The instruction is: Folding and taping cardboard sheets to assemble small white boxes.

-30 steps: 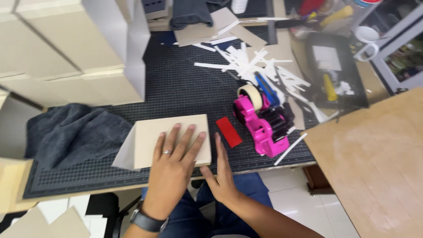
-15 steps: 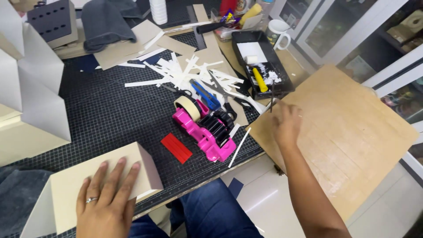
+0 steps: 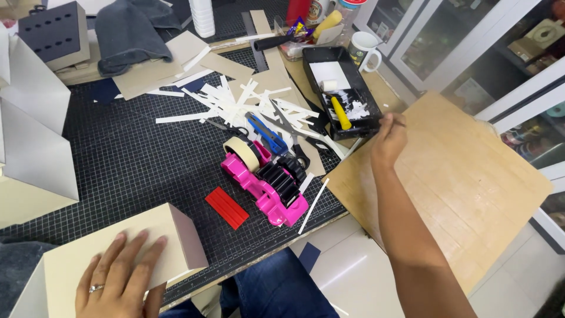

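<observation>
Dark gridded cutting mat (image 3: 135,159) covers the bench; a bare wooden board (image 3: 471,182) adjoins it at the right edge.

Left hand (image 3: 120,282): flat, palm down, fingers spread, pressing on top of a beige cardboard box (image 3: 170,229) at the near-left corner of the mat. Ring visible on one finger. No grasp, contact on top face only.

Right hand (image 3: 388,138): arm extended fwd over the wooden board, fingers pinched shut on a thin dark stick-like tool (image 3: 398,123); tool type can't be determined. Hand sits just beside the near-right corner of a black tray (image 3: 321,58).

Tray contents: white sheet, white scraps, yellow-handled tool (image 3: 340,112).

Ctr of mat: pink tape dispenser (image 3: 265,182) w/ beige tape roll (image 3: 241,152). Red flat piece (image 3: 226,207) lies just left of dispenser. Blue utility knife (image 3: 266,133) and scissors behind it, among scattered white paper strips (image 3: 235,97).

Rear: white mug (image 3: 365,46) next to the tray; grey cloth (image 3: 129,32) at back-left. White folded boxes (image 3: 35,141) stand at left edge.
</observation>
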